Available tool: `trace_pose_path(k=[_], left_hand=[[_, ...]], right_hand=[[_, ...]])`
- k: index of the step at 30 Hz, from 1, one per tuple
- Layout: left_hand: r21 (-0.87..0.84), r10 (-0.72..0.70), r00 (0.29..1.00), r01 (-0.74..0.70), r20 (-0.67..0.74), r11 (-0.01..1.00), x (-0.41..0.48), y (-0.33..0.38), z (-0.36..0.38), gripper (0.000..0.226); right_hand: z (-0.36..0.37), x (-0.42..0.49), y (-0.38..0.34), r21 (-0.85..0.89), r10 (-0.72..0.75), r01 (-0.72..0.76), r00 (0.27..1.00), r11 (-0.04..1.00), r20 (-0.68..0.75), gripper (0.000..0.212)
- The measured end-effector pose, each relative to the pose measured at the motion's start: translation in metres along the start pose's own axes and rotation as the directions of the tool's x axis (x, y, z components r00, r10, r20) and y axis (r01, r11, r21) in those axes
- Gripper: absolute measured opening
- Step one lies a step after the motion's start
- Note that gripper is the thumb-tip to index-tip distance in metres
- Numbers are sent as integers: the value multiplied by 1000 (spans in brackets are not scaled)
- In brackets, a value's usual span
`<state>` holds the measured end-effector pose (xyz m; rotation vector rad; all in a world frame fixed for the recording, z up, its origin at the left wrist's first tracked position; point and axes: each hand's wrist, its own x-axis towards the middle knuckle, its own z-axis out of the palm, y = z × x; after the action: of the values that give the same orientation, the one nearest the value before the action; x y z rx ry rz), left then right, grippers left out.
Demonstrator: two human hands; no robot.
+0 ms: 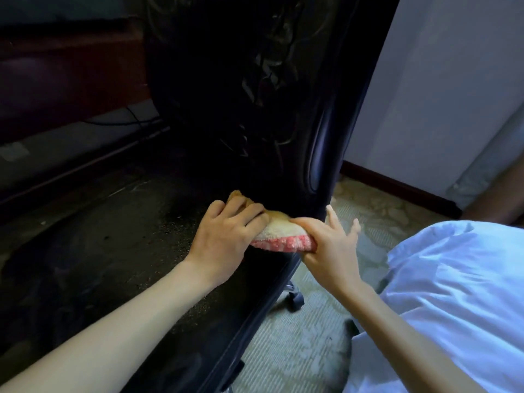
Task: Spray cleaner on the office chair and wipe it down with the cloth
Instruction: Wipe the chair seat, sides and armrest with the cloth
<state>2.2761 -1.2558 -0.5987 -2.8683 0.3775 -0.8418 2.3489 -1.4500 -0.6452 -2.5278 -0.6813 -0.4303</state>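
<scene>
— What sort of place is this?
— It is looking like an office: a black wheeled office chair is standing on patterned carpet, beside a plain wall with dark skirting.

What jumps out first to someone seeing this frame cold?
Both hands meet at centre frame on a cloth, cream with a pink edge: the left hand presses on it and the right hand pinches its end. It sits where the black office chair back meets the seat, with streaky marks showing on the backrest above. At lower right, a castor stands on the patterned carpet.
</scene>
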Motion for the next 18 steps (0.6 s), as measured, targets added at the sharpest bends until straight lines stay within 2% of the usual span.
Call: trace_pose_path(k=[2,4,6,8,10,12,13,16,18], left_hand=[[10,-4,999,4,41,1000,-20,-13,-5,48],[44,-30,997,26,77,999,-35,-29,-13,49],[65,-65,992,58,109,996,-47,-45,-17,49],[65,-142,979,134,144,989,-55,-61,-19,53],[51,-203,945,196,257,979,-67,-68,-20,56],[33,-235,890,242,390,970,-88,-66,-8,45],[4,-258,858,286,444,958,-101,-60,-1,39],[-65,-293,806,377,515,924,-125,-49,14,33],[-51,-307,799,387,517,921,-128,-52,19,43]], right_hand=[[4,-6,-17,-39,-94,93,995,995,-19,51],[3,0,-37,-7,-219,219,972,976,-89,47],[5,13,-58,40,-284,289,953,956,-107,50],[15,21,-76,64,-299,299,954,952,-3,59],[36,20,-88,96,-303,289,934,952,190,66],[63,6,-100,104,-266,246,858,964,439,70],[76,-3,-105,65,-233,235,822,970,519,71],[90,-21,-109,2,-182,210,842,978,509,68],[89,-21,-106,5,-196,226,833,974,518,68]])
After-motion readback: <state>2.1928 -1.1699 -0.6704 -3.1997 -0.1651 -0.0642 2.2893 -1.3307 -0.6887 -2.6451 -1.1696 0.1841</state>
